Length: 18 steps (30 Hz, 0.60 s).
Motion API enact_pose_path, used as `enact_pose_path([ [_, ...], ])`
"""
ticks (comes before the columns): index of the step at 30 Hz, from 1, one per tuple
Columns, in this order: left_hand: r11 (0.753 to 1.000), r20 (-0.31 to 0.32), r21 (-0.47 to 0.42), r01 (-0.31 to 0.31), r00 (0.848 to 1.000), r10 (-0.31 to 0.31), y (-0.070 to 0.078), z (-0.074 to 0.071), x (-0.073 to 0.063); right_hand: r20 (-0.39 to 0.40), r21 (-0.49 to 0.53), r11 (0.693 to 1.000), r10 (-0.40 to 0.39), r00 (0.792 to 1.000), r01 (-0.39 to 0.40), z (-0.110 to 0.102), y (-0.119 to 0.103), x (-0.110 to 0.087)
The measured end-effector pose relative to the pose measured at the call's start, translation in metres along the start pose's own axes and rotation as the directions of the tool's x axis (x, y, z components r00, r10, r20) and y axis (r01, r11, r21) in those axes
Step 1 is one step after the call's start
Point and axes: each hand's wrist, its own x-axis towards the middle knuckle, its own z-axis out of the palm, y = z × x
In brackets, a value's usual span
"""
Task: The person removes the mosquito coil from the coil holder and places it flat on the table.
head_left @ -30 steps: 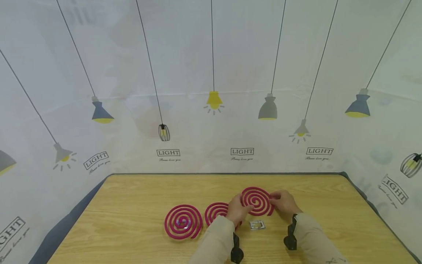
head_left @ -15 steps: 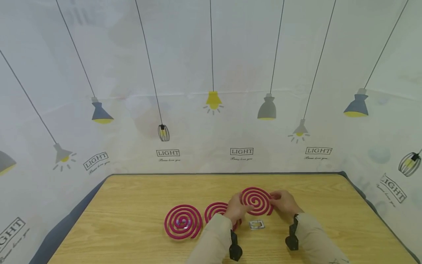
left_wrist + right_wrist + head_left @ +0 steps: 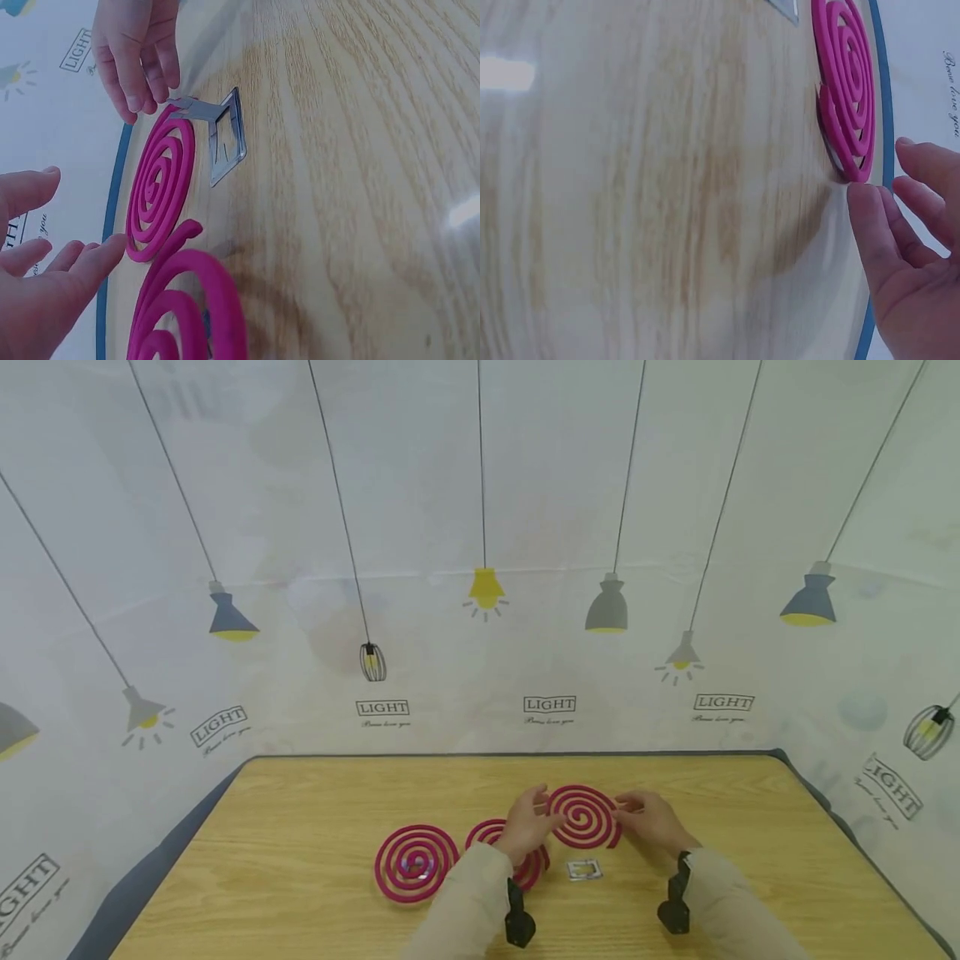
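A pink mosquito coil (image 3: 580,816) lies between my two hands, at the right of a row of three. My left hand (image 3: 523,827) is spread at its left side, with a fingertip right at the rim in the left wrist view. My right hand (image 3: 654,821) hovers at its right edge, fingers loosely bent and curled round nothing. Just in front of this coil sits a small metal coil stand (image 3: 239,127), a flat frame with a raised tab. My left forearm partly hides the middle coil (image 3: 536,867).
The left coil (image 3: 381,864) lies apart, with a metal stand showing at its centre. All of it rests on a wooden table (image 3: 285,827) with a dark blue edge. A white wall sheet (image 3: 420,635) printed with lamps encloses the back and sides.
My left hand has let go of the right coil's edge and drawn back left, its fingers spreading. The right hand's fingers have loosened from the opposite edge. The coil has stayed in place.
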Motion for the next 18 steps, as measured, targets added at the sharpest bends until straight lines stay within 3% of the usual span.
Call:
enact_pose_path([
  [8, 0.997, 0.037, -0.027, -0.066, 0.997, 0.067, 0.002, -0.01, -0.004, -0.031, 0.076, 0.997, 0.013, 0.999, -0.011, 0.005, -0.011, -0.007],
  [18, 0.996, 0.047, 0.027, -0.087, 0.995, 0.085, 0.003, -0.025, -0.016, -0.058, 0.079, 0.993, -0.086, 0.995, 0.09, 0.014, -0.023, -0.011],
])
